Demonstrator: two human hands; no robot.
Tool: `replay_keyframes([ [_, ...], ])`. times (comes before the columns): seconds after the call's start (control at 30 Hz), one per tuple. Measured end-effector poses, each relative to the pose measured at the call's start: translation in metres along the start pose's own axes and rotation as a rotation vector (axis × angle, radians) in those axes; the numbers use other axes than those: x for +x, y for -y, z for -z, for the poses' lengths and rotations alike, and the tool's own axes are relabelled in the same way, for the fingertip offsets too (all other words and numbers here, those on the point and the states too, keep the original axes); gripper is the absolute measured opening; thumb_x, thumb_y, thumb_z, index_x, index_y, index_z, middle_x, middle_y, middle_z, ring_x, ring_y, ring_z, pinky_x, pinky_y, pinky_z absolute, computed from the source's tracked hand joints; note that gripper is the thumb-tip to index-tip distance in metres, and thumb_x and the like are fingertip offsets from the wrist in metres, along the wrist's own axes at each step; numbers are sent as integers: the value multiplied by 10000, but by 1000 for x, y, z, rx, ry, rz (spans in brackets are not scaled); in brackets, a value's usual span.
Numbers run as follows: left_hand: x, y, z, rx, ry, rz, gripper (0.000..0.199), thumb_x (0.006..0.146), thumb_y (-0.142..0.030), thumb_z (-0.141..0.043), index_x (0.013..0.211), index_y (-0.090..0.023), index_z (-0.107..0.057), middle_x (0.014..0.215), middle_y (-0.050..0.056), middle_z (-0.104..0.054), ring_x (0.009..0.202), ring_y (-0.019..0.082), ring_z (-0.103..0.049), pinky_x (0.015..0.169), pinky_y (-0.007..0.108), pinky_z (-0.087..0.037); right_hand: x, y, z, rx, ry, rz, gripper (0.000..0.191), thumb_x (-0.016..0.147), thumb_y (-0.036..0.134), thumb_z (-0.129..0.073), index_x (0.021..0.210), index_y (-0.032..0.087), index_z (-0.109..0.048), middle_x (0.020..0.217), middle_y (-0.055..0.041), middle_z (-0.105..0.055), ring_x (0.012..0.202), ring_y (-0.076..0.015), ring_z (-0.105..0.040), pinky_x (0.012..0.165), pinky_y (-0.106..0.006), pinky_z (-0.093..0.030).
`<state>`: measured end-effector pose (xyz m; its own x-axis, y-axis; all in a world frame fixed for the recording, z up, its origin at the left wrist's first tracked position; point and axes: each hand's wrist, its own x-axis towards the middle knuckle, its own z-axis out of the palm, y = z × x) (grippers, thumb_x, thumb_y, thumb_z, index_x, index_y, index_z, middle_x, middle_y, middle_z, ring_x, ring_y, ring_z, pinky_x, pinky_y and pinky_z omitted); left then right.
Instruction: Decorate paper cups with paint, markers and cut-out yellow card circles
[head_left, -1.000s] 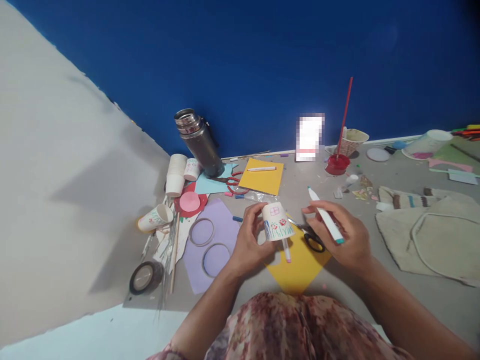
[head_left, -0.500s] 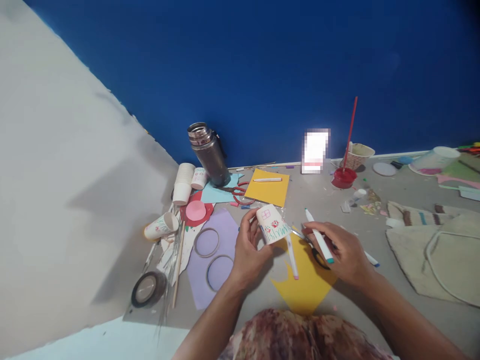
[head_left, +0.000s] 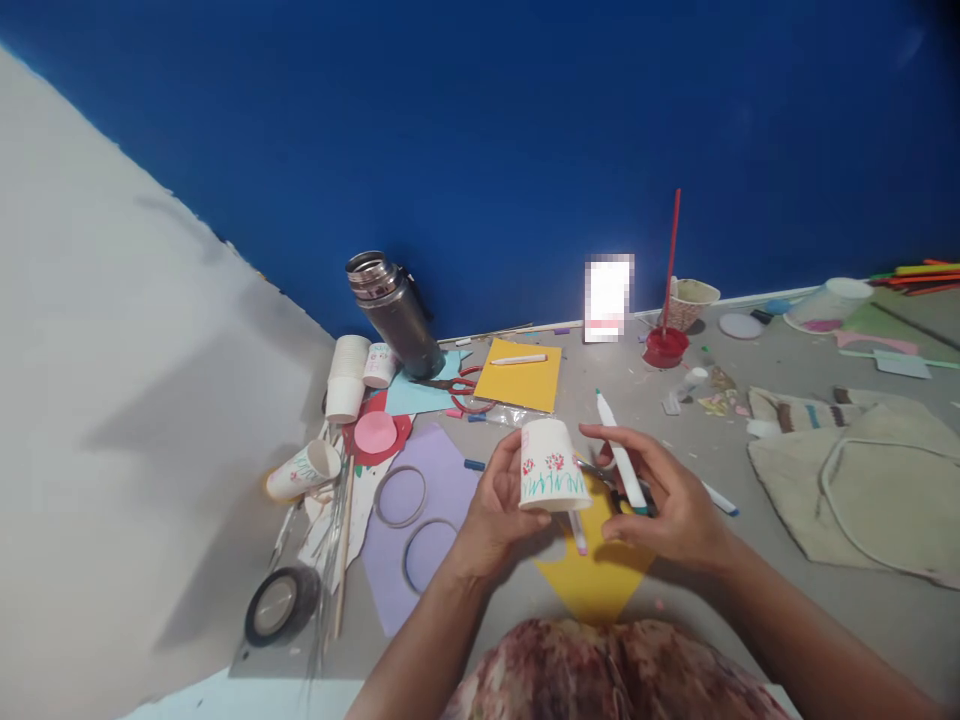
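Note:
My left hand grips a white paper cup, turned upside down, with red flowers and green grass drawn around it. Part of a pink drawing shows at its left side. In my right hand a white marker with a green tip rests between the fingers, tip pointing up and away from the cup. Beneath the hands lies cut yellow paper. A pink-ended marker and scissors, partly hidden by my right hand, are on it.
A steel flask stands by the blue wall, near stacked paper cups. Purple paper with two rings lies left, beside a black tape roll. A red pot holding a stick stands behind; a cloth bag lies right.
The cup has been turned in my left hand and stands more upright, its pink window drawing now mostly out of sight. My right hand has opened its fingers somewhat around the marker. The view has shifted.

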<state>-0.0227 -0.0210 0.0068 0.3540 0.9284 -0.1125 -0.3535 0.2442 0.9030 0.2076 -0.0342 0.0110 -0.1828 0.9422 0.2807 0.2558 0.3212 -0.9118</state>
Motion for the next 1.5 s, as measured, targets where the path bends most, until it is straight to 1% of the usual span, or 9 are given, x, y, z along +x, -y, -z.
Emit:
replay_keyframes([
  [0.17, 0, 5, -5, -57, 66, 70, 1075, 498, -319, -1014, 1439, -317, -495, 1390, 106, -667, 1221, 320, -679, 916, 390, -583, -2, -1, -3, 71, 17, -23, 765, 736, 451, -913, 1414, 286, -600, 1334, -111, -682, 1067, -252, -699, 858, -320, -601],
  [0.4, 2, 5, -6, 58, 130, 88, 1104, 540, -334, -1016, 1488, -272, -454, 1408, 147, -645, 1334, 377, -597, 1049, 477, -530, -3, 0, 3, -37, 19, 88, 745, 785, 476, -868, 1429, 275, -552, 1358, -125, -648, 1072, -271, -689, 876, -353, -583],
  [0.6, -1, -5, 7, 418, 123, -222, 1056, 688, -357, -943, 1581, -329, -381, 1711, 109, -287, 1576, 381, -272, 1231, 494, -377, 6, 4, 8, -383, 20, 234, 683, 815, 382, -817, 1418, 241, -529, 1211, -136, -688, 1058, -330, -660, 893, -464, -559],
  [0.77, -2, -14, 14, 722, 139, -224, 787, 808, -187, -790, 1524, -315, -489, 1598, 111, -470, 1492, 340, -424, 1151, 471, -473, 8, 6, 5, -434, 130, 263, 740, 793, 295, -833, 1445, 253, -485, 1231, -133, -689, 1057, -332, -649, 879, -477, -562],
  [0.93, -1, -15, 15, 362, 129, -191, 823, 735, -191, -862, 1480, -303, -531, 1562, 112, -511, 1459, 336, -473, 1118, 421, -489, 7, 3, 8, -309, 85, 211, 930, 702, 427, -937, 1489, 287, -462, 1308, -131, -654, 1118, -340, -648, 933, -486, -561],
  [1.1, -1, -12, 13, 63, 173, -87, 849, 678, -272, -948, 1436, -288, -564, 1442, 116, -621, 1340, 301, -585, 1032, 352, -517, 5, 0, 9, -231, 64, 218, 907, 734, 503, -911, 1492, 298, -458, 1383, -144, -626, 1150, -332, -652, 974, -489, -555],
  [1.2, -1, -9, 11, 42, 182, -65, 870, 649, -292, -967, 1423, -279, -571, 1393, 121, -645, 1303, 303, -603, 983, 347, -531, 2, 1, 7, -182, 78, 211, 842, 767, 460, -892, 1478, 298, -469, 1385, -139, -623, 1189, -330, -642, 994, -481, -552],
  [1.33, 2, -8, 10, 84, 216, -88, 874, 669, -300, -959, 1443, -303, -553, 1455, 118, -606, 1381, 321, -549, 1065, 401, -503, 1, 1, 7, -187, 82, 214, 787, 787, 383, -863, 1467, 291, -478, 1352, -130, -627, 1203, -332, -634, 991, -478, -555],
  [1.5, 3, -10, 13, 272, 176, -189, 969, 679, -366, -956, 1523, -333, -483, 1695, 104, -341, 1586, 372, -267, 1215, 493, -397, 7, 4, 7, -368, 90, 250, 763, 792, 258, -815, 1467, 270, -460, 1289, -138, -665, 1134, -340, -642, 950, -513, -558],
])
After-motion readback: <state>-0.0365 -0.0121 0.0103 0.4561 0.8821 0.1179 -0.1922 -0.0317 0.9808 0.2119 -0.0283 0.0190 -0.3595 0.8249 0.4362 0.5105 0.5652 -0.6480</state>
